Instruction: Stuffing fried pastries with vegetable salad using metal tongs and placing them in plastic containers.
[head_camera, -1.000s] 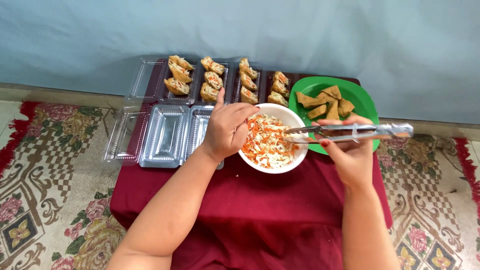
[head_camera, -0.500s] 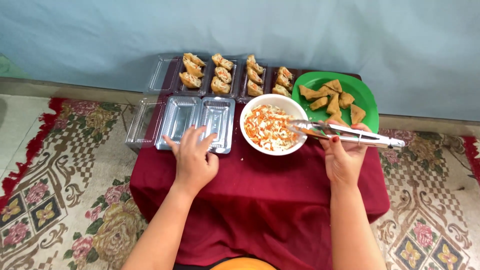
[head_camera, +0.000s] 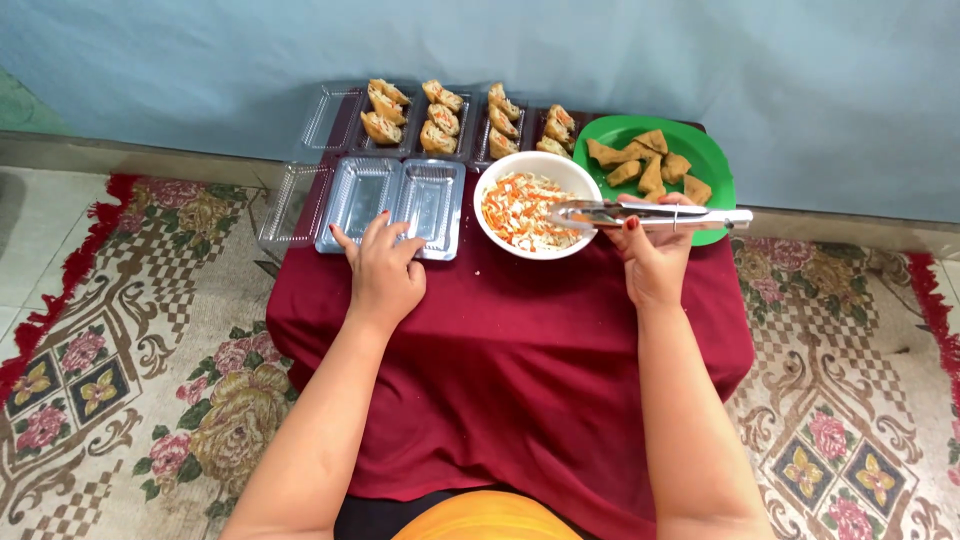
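A deep maroon cloth (head_camera: 520, 350) covers the low table. At twelve o'clock on it sits a white bowl (head_camera: 575, 175) of orange-and-white shreds; at one o'clock, a bright green plate (head_camera: 715, 160) of golden-brown pieces. Clear plastic trays (head_camera: 395, 195) glint silvery at eleven. The rug (head_camera: 130, 380) shows beige checks, pink flowers and a red fringe.

Bowl (head_camera: 532, 210) right of empty trays (head_camera: 395, 205); filled trays (head_camera: 440, 120) behind; plate (head_camera: 700, 150) far right.
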